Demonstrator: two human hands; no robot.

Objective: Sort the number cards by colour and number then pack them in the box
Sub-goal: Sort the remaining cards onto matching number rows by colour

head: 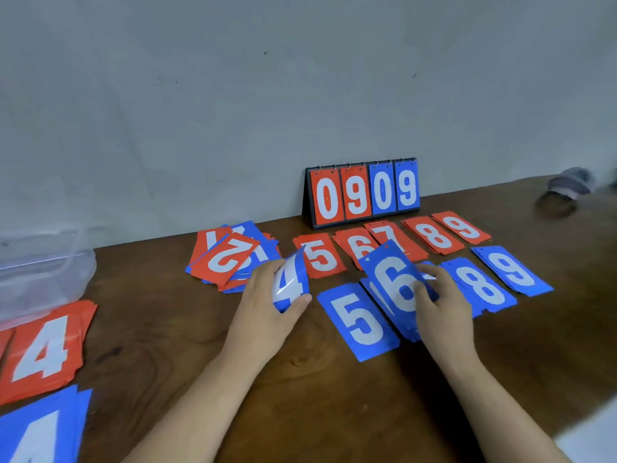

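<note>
Near mid-worktop (300, 389) | left hand (263, 309) grips a bent blue 4 card (289, 285) | right hand (444, 305), apart from it, pinches a blue 6 card (389, 275) just beside the blue 5 card (359, 320) | red piles (434, 235) and blue piles (480, 285) toward the back edge | clear box (43, 272) at the left edge

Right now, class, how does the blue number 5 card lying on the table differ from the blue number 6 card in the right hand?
The blue number 5 card lies flat, untouched; the blue number 6 card is held aslant, pinched by the right hand. The 5 shows whole; the hand covers part of the 6. Both are blue with white digits.
</note>
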